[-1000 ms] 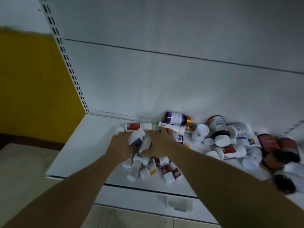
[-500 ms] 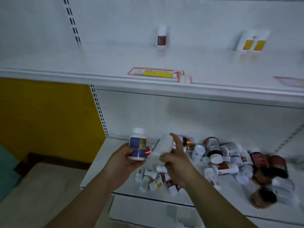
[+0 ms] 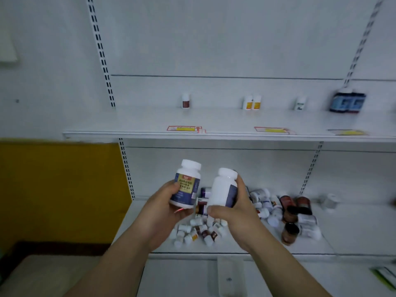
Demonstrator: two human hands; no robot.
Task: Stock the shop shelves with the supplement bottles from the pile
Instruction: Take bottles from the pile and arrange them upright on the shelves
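Observation:
My left hand (image 3: 162, 207) grips a white bottle with a blue and yellow label (image 3: 186, 185), held upright above the lower shelf. My right hand (image 3: 237, 207) grips a second white bottle (image 3: 221, 189), its blue label turned away to the right. Both are lifted in front of the pile of supplement bottles (image 3: 276, 213) lying on the lower shelf (image 3: 353, 228). The upper shelf (image 3: 132, 125) carries a few upright bottles: one with a brown label (image 3: 185, 101), a pair with yellow labels (image 3: 252, 102), a single white one (image 3: 300, 103) and dark blue ones (image 3: 347, 101).
Price tags (image 3: 184, 128) lie along the upper shelf's front edge. A slotted upright (image 3: 100, 52) runs up the white back panel at left. A yellow wall (image 3: 60, 189) stands left of the shelving. Small bottles (image 3: 197, 231) lie scattered near the lower shelf's front.
Both hands lifted a bottle each out of the pile and raised them. My view tilted upward, bringing the upper shelf and its standing bottles into sight.

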